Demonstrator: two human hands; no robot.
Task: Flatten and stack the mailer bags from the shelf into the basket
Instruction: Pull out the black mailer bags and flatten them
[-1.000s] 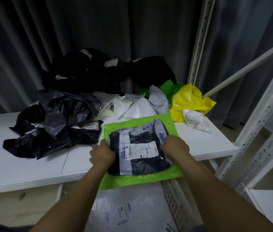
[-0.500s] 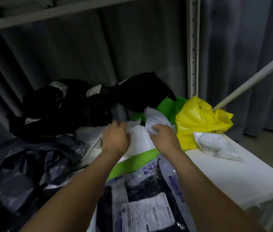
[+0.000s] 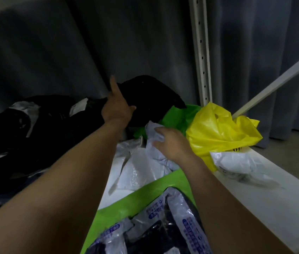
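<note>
Black mailer bag, twelve o'clock on the shelf, pinched by the fingers of my left hand; my right hand grips a crumpled white mailer bag at one o'clock. My left has just moved off the white one: likely two bags to flatten next.

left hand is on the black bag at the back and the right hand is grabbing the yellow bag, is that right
Not quite. In the head view the right hand grips the crumpled white bag, which lies beside the yellow bag; it is not on the yellow one. The left hand is on the black bag at the back, as you said.
</note>
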